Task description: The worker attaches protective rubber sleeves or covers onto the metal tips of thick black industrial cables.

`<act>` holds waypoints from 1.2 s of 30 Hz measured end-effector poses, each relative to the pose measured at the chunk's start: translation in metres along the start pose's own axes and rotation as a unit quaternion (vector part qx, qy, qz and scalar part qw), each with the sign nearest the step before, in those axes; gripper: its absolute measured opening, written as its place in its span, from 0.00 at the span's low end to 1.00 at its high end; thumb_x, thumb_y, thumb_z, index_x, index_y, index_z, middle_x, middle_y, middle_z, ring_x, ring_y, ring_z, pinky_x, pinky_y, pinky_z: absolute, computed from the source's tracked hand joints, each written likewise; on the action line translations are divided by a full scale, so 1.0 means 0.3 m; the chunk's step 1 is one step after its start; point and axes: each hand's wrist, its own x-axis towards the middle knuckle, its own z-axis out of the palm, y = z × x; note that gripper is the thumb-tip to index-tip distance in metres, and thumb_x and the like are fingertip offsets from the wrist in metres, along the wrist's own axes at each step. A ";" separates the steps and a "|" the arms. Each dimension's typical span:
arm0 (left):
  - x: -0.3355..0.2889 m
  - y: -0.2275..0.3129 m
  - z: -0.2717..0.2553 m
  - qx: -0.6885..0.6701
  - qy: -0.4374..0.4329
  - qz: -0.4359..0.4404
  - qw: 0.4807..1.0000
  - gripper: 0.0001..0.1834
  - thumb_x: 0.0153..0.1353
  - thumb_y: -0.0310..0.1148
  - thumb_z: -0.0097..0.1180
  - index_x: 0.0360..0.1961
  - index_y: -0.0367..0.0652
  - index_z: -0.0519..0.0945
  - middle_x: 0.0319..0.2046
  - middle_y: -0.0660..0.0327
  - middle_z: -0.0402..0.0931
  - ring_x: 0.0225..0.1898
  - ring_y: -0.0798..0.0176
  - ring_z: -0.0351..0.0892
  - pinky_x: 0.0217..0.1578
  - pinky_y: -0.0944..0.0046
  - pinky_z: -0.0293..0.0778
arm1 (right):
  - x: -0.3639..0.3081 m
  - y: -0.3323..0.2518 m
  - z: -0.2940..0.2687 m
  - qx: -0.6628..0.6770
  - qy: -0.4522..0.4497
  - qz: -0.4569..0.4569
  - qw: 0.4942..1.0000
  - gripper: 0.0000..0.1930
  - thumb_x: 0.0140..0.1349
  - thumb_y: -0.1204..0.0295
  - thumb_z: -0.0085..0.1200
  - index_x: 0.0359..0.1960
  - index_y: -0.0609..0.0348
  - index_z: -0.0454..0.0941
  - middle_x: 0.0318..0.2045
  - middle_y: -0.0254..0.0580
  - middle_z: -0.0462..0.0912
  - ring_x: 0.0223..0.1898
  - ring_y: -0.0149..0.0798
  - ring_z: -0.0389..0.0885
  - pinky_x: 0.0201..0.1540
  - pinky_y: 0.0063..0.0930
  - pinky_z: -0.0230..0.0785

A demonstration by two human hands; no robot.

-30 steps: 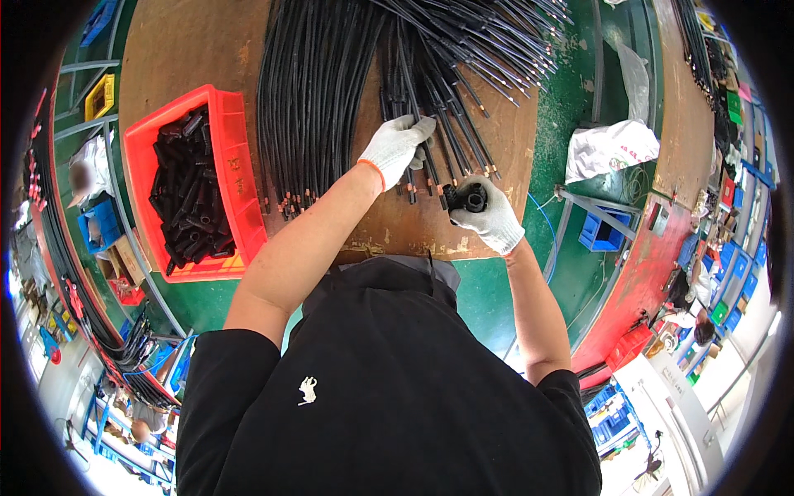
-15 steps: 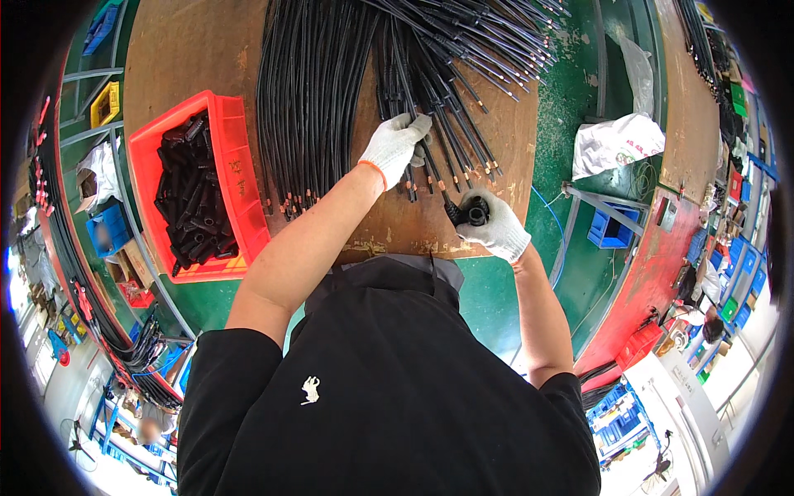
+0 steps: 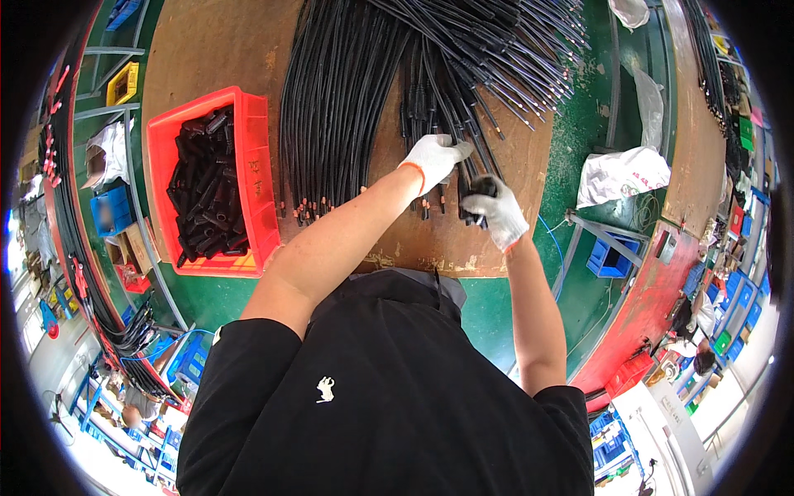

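Both my hands wear white knitted gloves. My left hand [image 3: 433,160] is closed around black cable near the cut ends of a bundle; its fingertips partly hide how many strands it grips. Just to its right, my right hand [image 3: 501,213] curls round black rubber sleeves [image 3: 485,187], held against the ends of the cables. Black cables [image 3: 331,116] with copper-coloured tips lie over the wooden table [image 3: 219,50]. A second fan of cables [image 3: 504,58] crosses them at the far right. Loose black sleeves [image 3: 207,186] fill a red plastic bin [image 3: 266,207] on the left.
The table's near edge runs just in front of my body. Off its right side, a white sack [image 3: 622,175] and a blue bin [image 3: 613,256] sit by a metal frame. Shelving with a yellow bin [image 3: 122,84] and another blue bin [image 3: 112,211] stands on the left.
My right hand has moved up and closer to the left hand, bringing the sleeves against the cable ends. The left hand keeps its hold; the whole view has shifted slightly.
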 end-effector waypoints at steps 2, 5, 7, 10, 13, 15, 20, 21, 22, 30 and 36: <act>-0.019 -0.027 -0.023 0.017 0.017 -0.028 0.999 0.28 0.78 0.56 0.56 0.48 0.36 0.87 0.39 0.56 0.86 0.39 0.63 0.84 0.42 0.58 0.80 | 0.085 -0.056 0.024 0.002 0.009 -0.012 1.000 0.25 0.53 0.77 0.72 0.54 0.67 0.80 0.36 0.42 0.87 0.31 0.36 0.86 0.33 0.30 0.81; -0.071 -0.121 -0.070 0.178 0.133 0.107 0.969 0.30 0.77 0.56 0.53 0.52 0.36 0.87 0.45 0.48 0.89 0.46 0.51 0.89 0.50 0.55 0.80 | 0.230 -0.171 0.083 -0.069 0.027 -0.022 0.997 0.29 0.52 0.76 0.71 0.58 0.67 0.79 0.40 0.41 0.88 0.35 0.36 0.86 0.33 0.35 0.82; -0.151 -0.118 -0.094 0.201 0.168 0.097 0.960 0.28 0.76 0.54 0.54 0.53 0.37 0.87 0.47 0.45 0.89 0.49 0.47 0.89 0.52 0.54 0.80 | 0.339 -0.234 0.105 -0.096 0.047 -0.028 0.994 0.31 0.52 0.75 0.71 0.60 0.69 0.79 0.42 0.43 0.88 0.38 0.38 0.87 0.34 0.35 0.82; -0.195 -0.163 -0.176 0.235 0.258 0.105 0.931 0.23 0.73 0.51 0.57 0.53 0.42 0.88 0.49 0.45 0.88 0.52 0.43 0.89 0.55 0.51 0.81 | 0.475 -0.328 0.136 -0.142 0.105 -0.077 0.981 0.34 0.53 0.72 0.74 0.62 0.72 0.77 0.43 0.46 0.89 0.38 0.41 0.88 0.38 0.36 0.84; -0.224 -0.197 -0.255 0.324 0.379 0.056 0.865 0.26 0.69 0.49 0.63 0.61 0.45 0.84 0.62 0.46 0.80 0.60 0.40 0.84 0.61 0.46 0.79 | 0.456 -0.394 0.197 -0.081 0.134 -0.118 0.981 0.40 0.55 0.61 0.80 0.65 0.69 0.77 0.52 0.48 0.88 0.49 0.43 0.89 0.47 0.37 0.84; -0.216 -0.213 -0.302 0.392 0.383 0.027 0.836 0.32 0.67 0.49 0.66 0.66 0.41 0.77 0.63 0.45 0.78 0.64 0.40 0.79 0.64 0.43 0.77 | 0.405 -0.375 0.231 -0.062 0.107 -0.108 0.986 0.39 0.55 0.59 0.80 0.64 0.69 0.77 0.51 0.47 0.88 0.48 0.42 0.88 0.46 0.38 0.84; -0.139 -0.154 -0.318 0.471 0.343 -0.077 0.809 0.36 0.63 0.49 0.71 0.64 0.38 0.73 0.59 0.45 0.78 0.62 0.42 0.80 0.62 0.44 0.79 | 0.234 -0.211 0.253 0.016 0.030 -0.029 0.999 0.24 0.61 0.57 0.77 0.50 0.59 0.82 0.34 0.33 0.82 0.28 0.28 0.79 0.31 0.29 0.78; -0.119 -0.149 -0.320 0.475 0.352 -0.090 0.801 0.36 0.62 0.50 0.72 0.62 0.38 0.73 0.58 0.45 0.77 0.62 0.43 0.80 0.61 0.45 0.79 | 0.200 -0.168 0.260 0.019 0.022 -0.040 0.999 0.23 0.61 0.58 0.77 0.49 0.59 0.82 0.33 0.32 0.82 0.28 0.28 0.79 0.30 0.29 0.77; -0.102 -0.145 -0.321 0.479 0.362 -0.104 0.793 0.37 0.61 0.51 0.73 0.61 0.37 0.73 0.57 0.45 0.77 0.61 0.44 0.79 0.61 0.45 0.79 | 0.164 -0.131 0.269 0.022 0.013 -0.053 0.998 0.22 0.61 0.59 0.77 0.47 0.59 0.81 0.32 0.32 0.82 0.28 0.28 0.79 0.30 0.28 0.77; -0.056 -0.139 -0.197 0.462 0.370 -0.097 0.800 0.36 0.57 0.42 0.77 0.60 0.38 0.72 0.56 0.46 0.78 0.56 0.45 0.85 0.56 0.48 0.84 | 0.064 0.076 0.379 -0.041 0.012 -0.026 0.999 0.25 0.56 0.63 0.83 0.46 0.58 0.79 0.32 0.30 0.81 0.30 0.26 0.78 0.33 0.26 0.75; -0.043 -0.088 -0.209 0.405 0.371 -0.168 0.818 0.38 0.51 0.47 0.79 0.58 0.38 0.76 0.54 0.45 0.81 0.53 0.44 0.89 0.52 0.49 0.86 | 0.060 0.082 0.367 -0.137 0.057 -0.063 0.987 0.31 0.52 0.57 0.83 0.49 0.63 0.81 0.34 0.31 0.82 0.36 0.28 0.78 0.41 0.28 0.77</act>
